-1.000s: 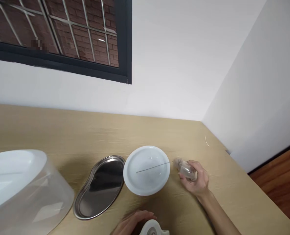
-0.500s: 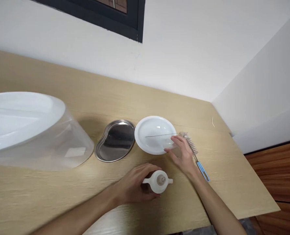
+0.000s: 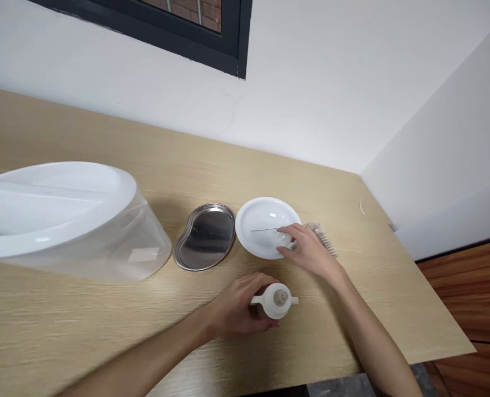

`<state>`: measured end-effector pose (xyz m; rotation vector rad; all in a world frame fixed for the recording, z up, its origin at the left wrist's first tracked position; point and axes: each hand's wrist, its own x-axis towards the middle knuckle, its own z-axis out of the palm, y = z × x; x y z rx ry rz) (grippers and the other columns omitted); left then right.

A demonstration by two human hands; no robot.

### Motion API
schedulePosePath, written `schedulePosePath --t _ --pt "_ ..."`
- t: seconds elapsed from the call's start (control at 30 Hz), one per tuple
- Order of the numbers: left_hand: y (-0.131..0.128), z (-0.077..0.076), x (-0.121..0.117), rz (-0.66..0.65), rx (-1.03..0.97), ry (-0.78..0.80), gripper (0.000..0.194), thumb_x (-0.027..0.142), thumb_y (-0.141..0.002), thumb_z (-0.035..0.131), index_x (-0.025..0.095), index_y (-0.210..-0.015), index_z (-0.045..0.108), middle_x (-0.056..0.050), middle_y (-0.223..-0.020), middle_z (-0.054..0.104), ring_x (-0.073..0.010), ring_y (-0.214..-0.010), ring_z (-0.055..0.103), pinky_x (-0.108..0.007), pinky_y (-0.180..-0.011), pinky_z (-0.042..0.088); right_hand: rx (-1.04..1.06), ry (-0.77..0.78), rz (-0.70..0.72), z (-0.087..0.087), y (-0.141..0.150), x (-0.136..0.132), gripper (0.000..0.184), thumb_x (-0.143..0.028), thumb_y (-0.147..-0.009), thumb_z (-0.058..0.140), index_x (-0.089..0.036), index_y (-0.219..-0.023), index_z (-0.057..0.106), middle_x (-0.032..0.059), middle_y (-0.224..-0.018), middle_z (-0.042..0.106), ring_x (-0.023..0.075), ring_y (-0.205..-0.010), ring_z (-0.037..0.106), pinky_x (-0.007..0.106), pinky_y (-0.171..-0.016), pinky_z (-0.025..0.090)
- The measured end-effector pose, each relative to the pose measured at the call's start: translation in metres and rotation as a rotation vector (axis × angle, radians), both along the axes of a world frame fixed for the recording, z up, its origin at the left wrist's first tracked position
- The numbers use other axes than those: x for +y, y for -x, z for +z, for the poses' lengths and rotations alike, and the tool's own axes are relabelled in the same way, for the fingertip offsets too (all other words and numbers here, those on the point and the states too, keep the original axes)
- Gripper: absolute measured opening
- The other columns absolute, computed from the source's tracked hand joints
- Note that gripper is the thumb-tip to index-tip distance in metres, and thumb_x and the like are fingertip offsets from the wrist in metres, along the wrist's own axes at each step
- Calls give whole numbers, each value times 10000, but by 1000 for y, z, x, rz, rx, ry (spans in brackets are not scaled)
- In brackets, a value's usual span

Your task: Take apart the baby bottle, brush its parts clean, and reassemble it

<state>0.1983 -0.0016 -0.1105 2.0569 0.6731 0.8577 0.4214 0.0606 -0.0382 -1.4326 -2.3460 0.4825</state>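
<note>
Left hand (image 3: 235,305): fingers (image 3: 251,286) clamped round the body of a white two-handled bottle collar (image 3: 275,301), its teat (image 3: 281,298) pointing up, over the wood-grain surface (image 3: 83,325). Right hand (image 3: 311,251): fingers (image 3: 288,230) curled over a small clear piece (image 3: 285,240), mostly hidden, which sits near the right rim of a white plate (image 3: 255,234). Whether that hold is tight, cannot tell. A thin dark rod (image 3: 264,229) lies across the plate. Bristles of a bottle brush (image 3: 323,240) show just right of the hand. Stainless kidney dish (image 3: 205,237) just left of the plate; large clear tub with white top (image 3: 71,220) beyond it, far left. Handling judged sound: gripping the collar by its body leaves the teat free; the clear piece is best kept low over the plate, with a firm but gentle hold.
</note>
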Motion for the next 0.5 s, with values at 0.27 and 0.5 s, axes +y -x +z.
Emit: schedulePosePath --t 0.27,0.5 --pt "1 -3 1 -13 -19 -14 554 331 -720 833 235 -1185 546 -42 -1099 705 -199 -959 671 -303 -833 520 -126 164 60 4 11 22 378 -317 -904 654 -232 -1269 604 64 -1133 633 197 -982 588 321 -858 431" --pt "1 1 0 -20 6 28 510 368 -739 807 216 -1163 567 -64 -1097 711 -216 -983 671 -316 -854 524 -135 205 80 -2 25 35 327 -257 -842 704 -204 -1159 643 58 -1052 628 182 -881 583 295 -779 415"
